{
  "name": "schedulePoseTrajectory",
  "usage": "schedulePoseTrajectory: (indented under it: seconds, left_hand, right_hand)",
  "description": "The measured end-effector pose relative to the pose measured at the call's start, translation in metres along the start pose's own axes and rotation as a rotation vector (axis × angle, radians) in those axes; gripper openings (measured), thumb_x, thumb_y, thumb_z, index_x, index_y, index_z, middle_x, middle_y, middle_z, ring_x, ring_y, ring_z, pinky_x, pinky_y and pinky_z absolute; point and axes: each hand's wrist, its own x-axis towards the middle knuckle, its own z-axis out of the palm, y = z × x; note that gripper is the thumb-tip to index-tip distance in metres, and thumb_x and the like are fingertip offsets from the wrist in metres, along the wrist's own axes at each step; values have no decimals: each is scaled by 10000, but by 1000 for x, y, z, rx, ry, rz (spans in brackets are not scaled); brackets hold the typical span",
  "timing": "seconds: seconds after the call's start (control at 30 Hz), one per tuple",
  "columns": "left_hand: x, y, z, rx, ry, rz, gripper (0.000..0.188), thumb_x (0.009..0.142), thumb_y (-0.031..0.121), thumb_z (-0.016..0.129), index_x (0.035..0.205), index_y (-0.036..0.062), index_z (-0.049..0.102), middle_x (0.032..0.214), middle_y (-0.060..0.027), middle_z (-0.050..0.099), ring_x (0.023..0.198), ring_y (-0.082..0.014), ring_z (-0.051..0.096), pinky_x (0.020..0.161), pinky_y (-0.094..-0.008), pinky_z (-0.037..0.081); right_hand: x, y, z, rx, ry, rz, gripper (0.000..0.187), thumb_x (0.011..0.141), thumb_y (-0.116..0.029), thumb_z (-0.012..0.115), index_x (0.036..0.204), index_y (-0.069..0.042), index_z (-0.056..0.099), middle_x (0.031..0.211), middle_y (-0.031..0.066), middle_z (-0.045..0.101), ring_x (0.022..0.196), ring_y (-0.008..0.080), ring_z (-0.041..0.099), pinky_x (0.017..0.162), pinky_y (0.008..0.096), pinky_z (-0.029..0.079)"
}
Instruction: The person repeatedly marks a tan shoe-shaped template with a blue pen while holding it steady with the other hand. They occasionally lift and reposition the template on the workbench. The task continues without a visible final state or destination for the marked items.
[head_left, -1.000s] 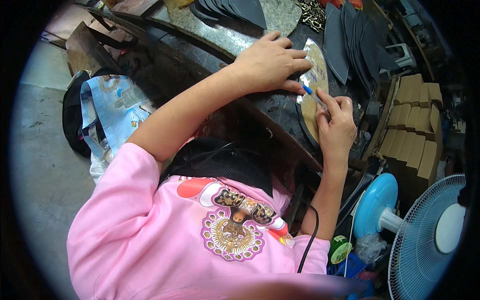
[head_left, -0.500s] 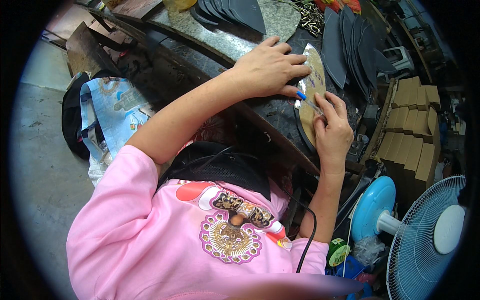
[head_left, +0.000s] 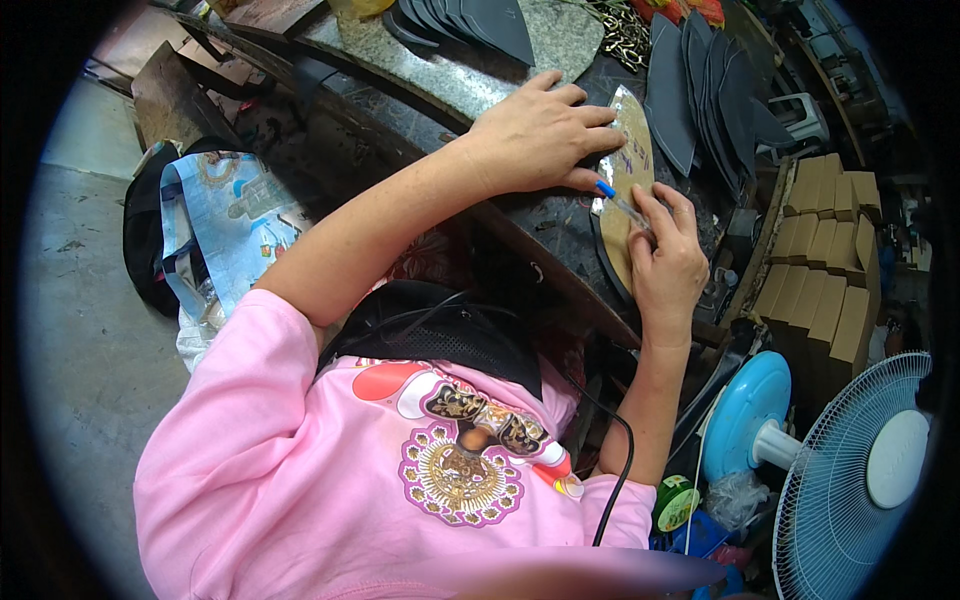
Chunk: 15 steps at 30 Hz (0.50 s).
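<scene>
A tan, leaf-shaped template [head_left: 622, 165] with silvery tape along its edge lies on a dark grey sheet piece [head_left: 607, 262], whose rim shows at the lower left. My left hand [head_left: 545, 138] reaches across from the left, fingers spread, fingertips resting on the template's left edge. In my right hand [head_left: 668, 256] is a pen [head_left: 624, 208] with a blue end and a clear barrel. That hand's fingers close around the pen over the template's lower right side. The blue end points toward my left thumb, and my fingers partly cover the barrel.
Dark grey cut pieces [head_left: 712, 105] lie overlapped right of the template; more [head_left: 480, 25] sit on the stone slab [head_left: 565, 45]. Metal rings or buckles [head_left: 622, 35] are heaped at the back. Cardboard boxes [head_left: 815, 240], a blue stool [head_left: 745, 415] and a fan [head_left: 850, 480] stand to the right.
</scene>
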Motion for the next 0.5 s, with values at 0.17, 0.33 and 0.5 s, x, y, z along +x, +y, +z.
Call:
schedulePoseTrajectory:
  seconds: [0.17,0.33,0.5]
  left_hand:
    - [2,1,-7,-33,-138,-37,580,875,553,637,1343,212,620,1371,-31,612,1269,-251,553,1105,-415,366]
    - [2,1,-7,-17,-144,-35,581,876,560,633,1344,215,622,1378,-29,610,1274,-252,551,1110,-420,362]
    - [1,1,-5,-10,-130,-29,592,882,586,612,1349,221,619,1379,-26,611,1275,-259,551,1109,-424,360]
  right_hand:
    - [0,2,0,-9,4,-3,396,802,-35,663,1176,-147,723,1238,39,654,843,259,723,779,368,571]
    - [1,1,1,-9,24,-22,377,798,-50,673,1159,-144,730,1227,31,661,834,267,729,768,378,576]
    - [1,0,1,-16,24,-20,372,805,-53,679,1163,-141,729,1226,32,662,832,266,731,766,379,575]
